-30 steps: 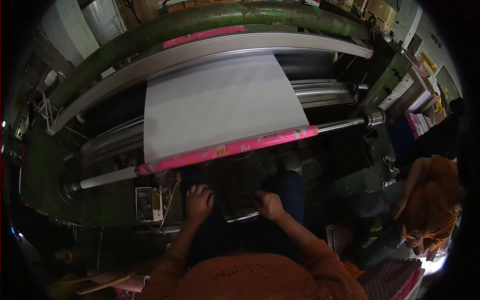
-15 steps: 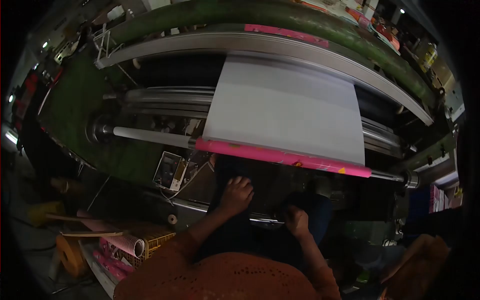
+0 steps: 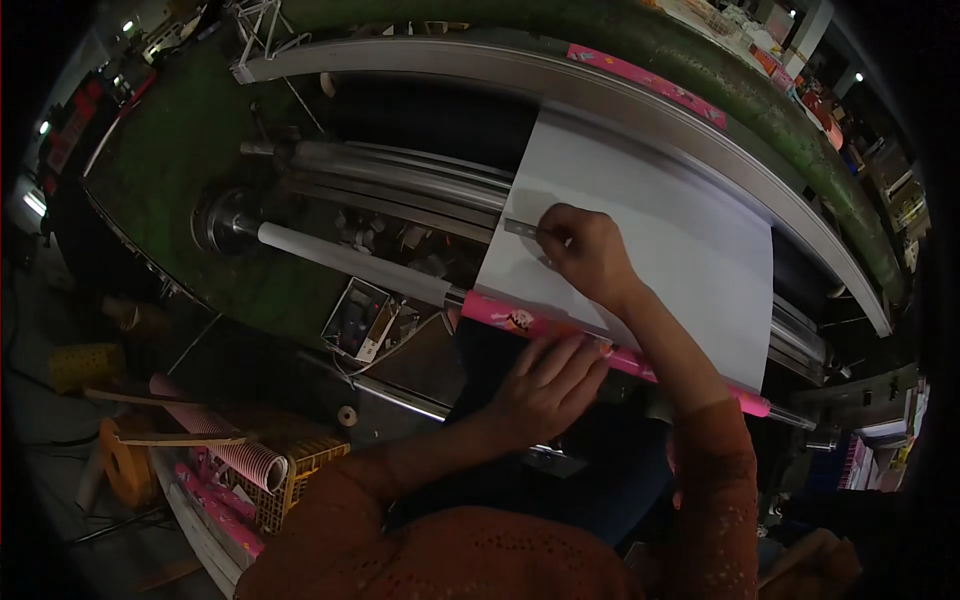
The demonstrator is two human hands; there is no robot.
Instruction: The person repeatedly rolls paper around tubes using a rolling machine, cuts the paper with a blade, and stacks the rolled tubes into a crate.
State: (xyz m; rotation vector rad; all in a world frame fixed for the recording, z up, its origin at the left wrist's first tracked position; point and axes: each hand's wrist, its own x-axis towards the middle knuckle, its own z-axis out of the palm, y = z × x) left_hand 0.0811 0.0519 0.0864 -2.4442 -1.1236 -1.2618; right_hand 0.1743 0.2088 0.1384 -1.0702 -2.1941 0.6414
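A white sheet (image 3: 670, 230) stretches down from the machine to a pink printed roll (image 3: 500, 312) on a metal shaft. My left hand (image 3: 555, 385) rests on the pink roll, fingers side by side and lying over it. Above the sheet, near its left edge, my right hand (image 3: 590, 250) pinches a small flat metal blade or strip (image 3: 522, 229) that points left. Whether the blade touches the sheet cannot be made out.
An open box of small items (image 3: 358, 320) sits left of the roll, below the shaft (image 3: 340, 262). Metal rollers (image 3: 400, 175) and a long metal bar (image 3: 420, 62) cross behind. A yellow crate (image 3: 300, 480) with tubes stands at lower left.
Both hands have risen from near the lap, the left onto the pink roll and the right over the sheet with the metal strip. The view has shifted and tilted.
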